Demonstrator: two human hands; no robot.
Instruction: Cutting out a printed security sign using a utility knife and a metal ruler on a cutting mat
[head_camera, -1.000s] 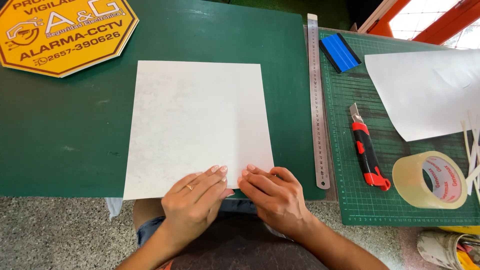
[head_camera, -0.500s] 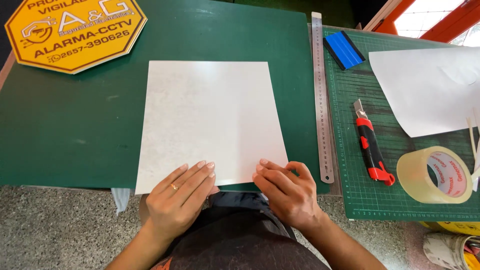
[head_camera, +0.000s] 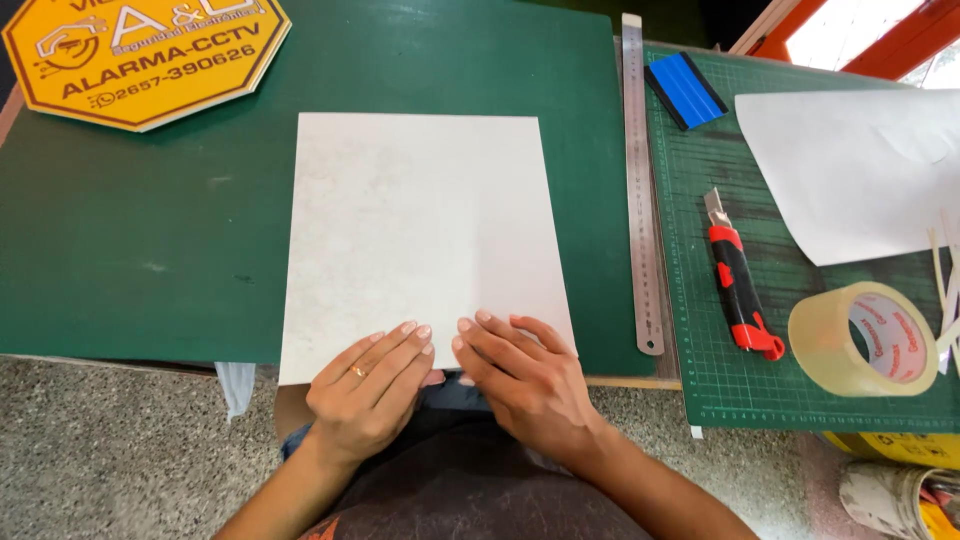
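- A yellow eight-sided sign (head_camera: 140, 55) lies at the far left on the green table (head_camera: 130, 250).
- A big white sheet (head_camera: 425, 235) lies flat in the middle of the table. Its near edge hangs a little past the near edge of the table.
- The left hand (head_camera: 368, 398) rests flat on the near edge of the white sheet. Its fingers are stretched out and pressing down, not closed around anything. There is a ring on one finger.
- The right hand (head_camera: 520, 375) lies just beside the left hand, also on the near edge of the sheet. Its fingers are spread flat too, holding nothing.
- The fingertips of both hands almost touch each other.
- A long metal ruler (head_camera: 640, 180) lies just right of the sheet, going from far to near.
- A green cutting mat (head_camera: 790, 390) is on the right.
- On the mat are a blue scraper (head_camera: 686, 90) far away, a red and black knife (head_camera: 738, 280) in the middle, and a roll of clear tape (head_camera: 862, 338) near the right.
- Another white paper (head_camera: 850, 170) lies at the far right.
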